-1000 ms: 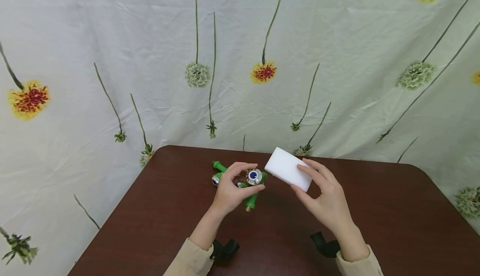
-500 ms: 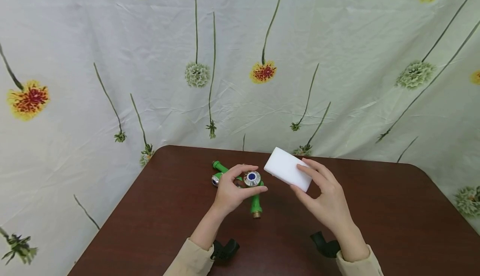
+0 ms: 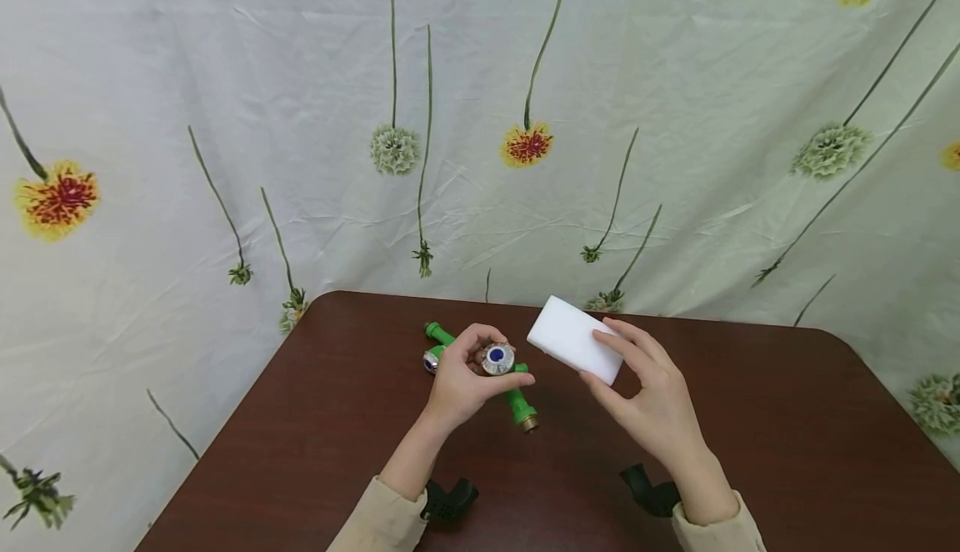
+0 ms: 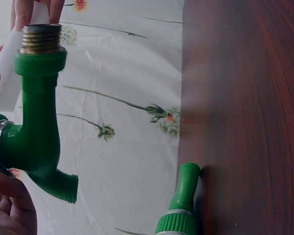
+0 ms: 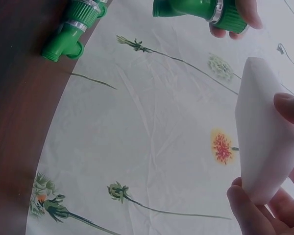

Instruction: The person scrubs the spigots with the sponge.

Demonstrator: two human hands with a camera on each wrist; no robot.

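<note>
My left hand [image 3: 459,381] holds a green faucet [image 3: 519,406] by its knob, above the table. The knob's silver cap with a blue centre faces up between thumb and fingers. In the left wrist view, the faucet [image 4: 39,122] shows its brass threaded end and curved spout. To the right, my right hand [image 3: 654,393] pinches a white sponge-like block [image 3: 573,338] between thumb and fingertips, tilted, a small gap away from the faucet. In the right wrist view the block [image 5: 262,132] appears edge-on, with fingers at its sides.
A second green faucet [image 3: 437,333] lies on the dark brown table [image 3: 360,444] behind my left hand, partly hidden by it. A flower-print cloth [image 3: 465,202] hangs behind the table's far edge. Black bands [image 3: 452,499] sit at both wrists.
The faucet has turned in my left hand, its brass threaded end swinging from lower left to lower right. The left fingers have curled in closer round the knob. The right hand stays nearly still.
</note>
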